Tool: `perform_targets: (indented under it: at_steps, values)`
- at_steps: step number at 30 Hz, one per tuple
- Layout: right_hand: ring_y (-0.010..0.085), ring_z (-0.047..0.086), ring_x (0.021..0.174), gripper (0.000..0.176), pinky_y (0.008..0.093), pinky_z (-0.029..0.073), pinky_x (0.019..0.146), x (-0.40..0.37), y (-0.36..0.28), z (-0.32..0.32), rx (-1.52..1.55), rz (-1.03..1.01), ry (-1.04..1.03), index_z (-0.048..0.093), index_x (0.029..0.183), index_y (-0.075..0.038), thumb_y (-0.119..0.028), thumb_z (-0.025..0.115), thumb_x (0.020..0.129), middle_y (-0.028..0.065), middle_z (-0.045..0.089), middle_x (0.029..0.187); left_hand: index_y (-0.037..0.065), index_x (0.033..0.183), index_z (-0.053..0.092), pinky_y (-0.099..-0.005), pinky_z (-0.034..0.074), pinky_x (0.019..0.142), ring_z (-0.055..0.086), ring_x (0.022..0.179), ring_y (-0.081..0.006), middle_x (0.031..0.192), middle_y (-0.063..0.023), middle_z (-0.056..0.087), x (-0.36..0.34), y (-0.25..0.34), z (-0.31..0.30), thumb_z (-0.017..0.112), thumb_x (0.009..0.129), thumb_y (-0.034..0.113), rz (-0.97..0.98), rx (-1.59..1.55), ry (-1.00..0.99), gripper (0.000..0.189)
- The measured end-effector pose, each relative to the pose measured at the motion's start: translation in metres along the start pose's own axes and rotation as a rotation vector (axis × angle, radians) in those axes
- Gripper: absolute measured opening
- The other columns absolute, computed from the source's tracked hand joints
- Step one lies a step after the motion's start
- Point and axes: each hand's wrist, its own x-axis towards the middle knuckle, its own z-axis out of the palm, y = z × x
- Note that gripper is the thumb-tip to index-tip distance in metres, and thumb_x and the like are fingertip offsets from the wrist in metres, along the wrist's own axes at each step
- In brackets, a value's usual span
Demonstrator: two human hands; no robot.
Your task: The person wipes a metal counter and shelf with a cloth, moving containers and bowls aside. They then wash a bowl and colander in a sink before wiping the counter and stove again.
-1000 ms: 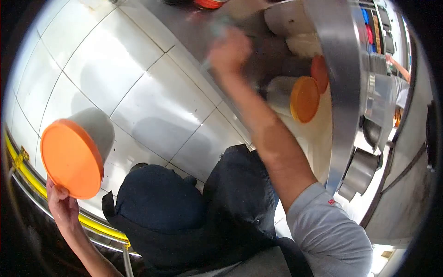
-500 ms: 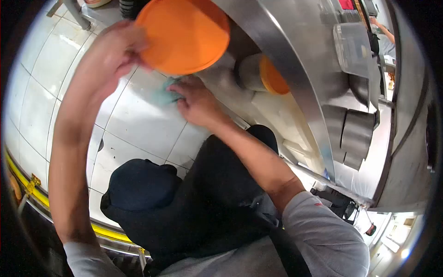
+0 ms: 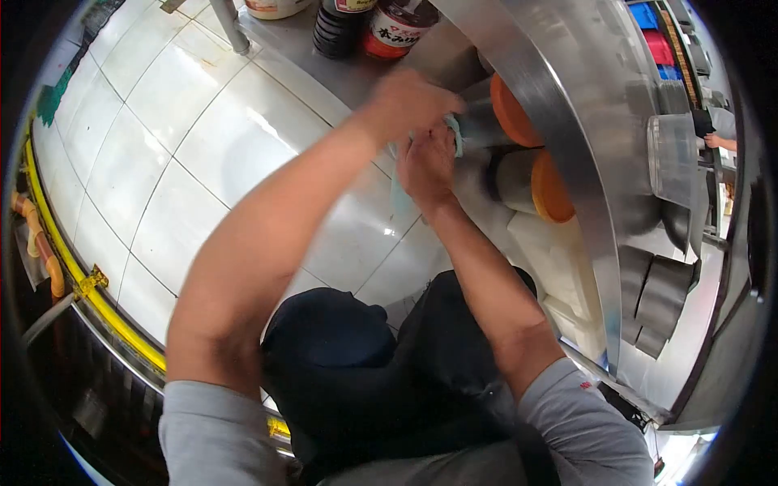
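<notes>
Motion blurs my left hand (image 3: 409, 105), which is over the lower shelf beside a container with an orange lid (image 3: 516, 113); its fingers are too smeared to read. Just below it, my right hand (image 3: 429, 162) is closed on a pale green cloth (image 3: 456, 134), part of which hangs down beside the wrist. The two hands overlap or nearly touch. A second container (image 3: 515, 180) with an orange lid (image 3: 553, 188) lies nearer to me on the same shelf, under the steel counter edge.
A dark ribbed bottle (image 3: 336, 32) and a red labelled tub (image 3: 397, 31) stand at the shelf's far end. The steel counter (image 3: 579, 138) holds a clear plastic container (image 3: 673, 158) and metal pans (image 3: 664, 296). White floor tiles and a yellow pipe (image 3: 121, 318) lie left. Part of another person shows far right.
My left hand has moved right, away from where it held the large orange-lidded thing; a second orange lid now shows on the shelf. My right hand, with the cloth, has moved right to the shelf.
</notes>
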Motion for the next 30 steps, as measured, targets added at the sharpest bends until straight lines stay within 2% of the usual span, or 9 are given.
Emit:
perform_targets:
  at_steps: [2, 5, 7, 9, 11, 15, 19, 26, 30]
  values:
    - [0.0478, 0.042, 0.126, 0.055, 0.0556, 0.031, 0.112, 0.008, 0.000, -0.002, 0.106, 0.042, 0.108, 0.050, 0.141, 0.001, -0.027, 0.064, 0.095, 0.0300, 0.044, 0.142, 0.004, 0.110, 0.071, -0.0406, 0.058, 0.089, 0.072, 0.101, -0.0304, 0.109, -0.0166, 0.074, -0.023, -0.041, -0.028, 0.080, 0.081, 0.024, -0.793, -0.491, 0.383, 0.037]
    - [0.0464, 0.043, 0.122, 0.053, 0.0550, 0.033, 0.110, 0.002, 0.000, 0.006, 0.125, -0.031, 0.151, 0.053, 0.139, -0.002, -0.027, 0.064, 0.095, 0.0286, 0.046, 0.140, -0.003, 0.123, 0.063, -0.0355, 0.052, 0.098, 0.066, 0.113, -0.0232, 0.121, -0.0138, 0.070, -0.027, -0.113, -0.059, 0.088, 0.071, 0.022, -0.249, -0.796, 0.683, 0.062]
    - [0.0460, 0.044, 0.120, 0.051, 0.0542, 0.034, 0.108, 0.001, 0.002, 0.006, 0.131, -0.061, 0.172, 0.054, 0.138, -0.003, -0.027, 0.065, 0.094, 0.0278, 0.047, 0.139, 0.004, 0.132, 0.059, -0.0317, 0.047, 0.104, 0.062, 0.118, -0.0202, 0.128, -0.0097, 0.068, -0.020, -0.123, -0.083, 0.089, 0.075, 0.013, -0.156, -0.792, 0.458, 0.066]
    - [0.0454, 0.045, 0.119, 0.049, 0.0539, 0.036, 0.106, -0.001, 0.007, 0.007, 0.140, -0.105, 0.157, 0.055, 0.137, -0.004, -0.026, 0.065, 0.093, 0.0269, 0.048, 0.138, 0.000, 0.115, 0.063, -0.0291, 0.050, 0.089, 0.063, 0.098, -0.0188, 0.107, -0.0106, 0.068, -0.005, -0.106, -0.098, 0.075, 0.089, 0.023, -0.312, -0.859, 0.354, 0.037]
    - [0.0450, 0.045, 0.119, 0.049, 0.0541, 0.036, 0.106, 0.003, 0.006, 0.005, 0.161, -0.156, 0.140, 0.056, 0.136, -0.005, -0.024, 0.065, 0.092, 0.0260, 0.049, 0.137, 0.002, 0.136, 0.056, -0.0326, 0.044, 0.109, 0.062, 0.120, -0.0208, 0.127, -0.0112, 0.069, 0.001, -0.117, -0.099, 0.091, 0.072, 0.012, -0.400, -0.697, 0.166, 0.073]
    - [0.0440, 0.046, 0.121, 0.049, 0.0548, 0.037, 0.106, 0.000, 0.008, 0.000, 0.168, -0.221, 0.089, 0.057, 0.136, -0.004, -0.022, 0.066, 0.090, 0.0247, 0.050, 0.138, -0.001, 0.138, 0.055, -0.0343, 0.046, 0.104, 0.063, 0.116, -0.0242, 0.125, -0.0132, 0.069, 0.023, -0.153, -0.052, 0.095, 0.059, 0.031, -0.280, -0.969, 0.051, 0.094]
    - [0.0431, 0.046, 0.124, 0.051, 0.0543, 0.036, 0.108, 0.004, 0.010, 0.004, 0.112, -0.212, 0.021, 0.056, 0.137, -0.005, -0.022, 0.066, 0.090, 0.0239, 0.051, 0.139, 0.001, 0.139, 0.057, -0.0359, 0.043, 0.111, 0.060, 0.125, -0.0287, 0.133, -0.0156, 0.067, 0.037, -0.100, -0.078, 0.094, 0.064, 0.029, -0.338, -0.690, -0.247, 0.088]
    - [0.0429, 0.048, 0.129, 0.052, 0.0550, 0.037, 0.108, 0.047, -0.068, 0.000, 0.319, -0.288, -0.047, 0.054, 0.139, -0.007, -0.028, 0.065, 0.093, 0.0225, 0.054, 0.134, 0.004, 0.137, 0.060, -0.0398, 0.045, 0.106, 0.060, 0.125, -0.0337, 0.133, -0.0190, 0.066, 0.057, -0.049, -0.027, 0.088, 0.068, 0.040, -0.090, -0.887, -0.107, 0.082]
    - [0.0469, 0.046, 0.131, 0.056, 0.0520, 0.036, 0.112, 0.080, -0.079, 0.036, 0.490, -0.139, 0.035, 0.048, 0.144, -0.003, -0.028, 0.061, 0.096, 0.0276, 0.050, 0.141, 0.006, 0.127, 0.067, -0.0425, 0.047, 0.104, 0.061, 0.123, -0.0360, 0.127, -0.0204, 0.067, 0.023, -0.043, -0.033, 0.081, 0.077, 0.036, -0.262, -0.661, 0.096, 0.060]
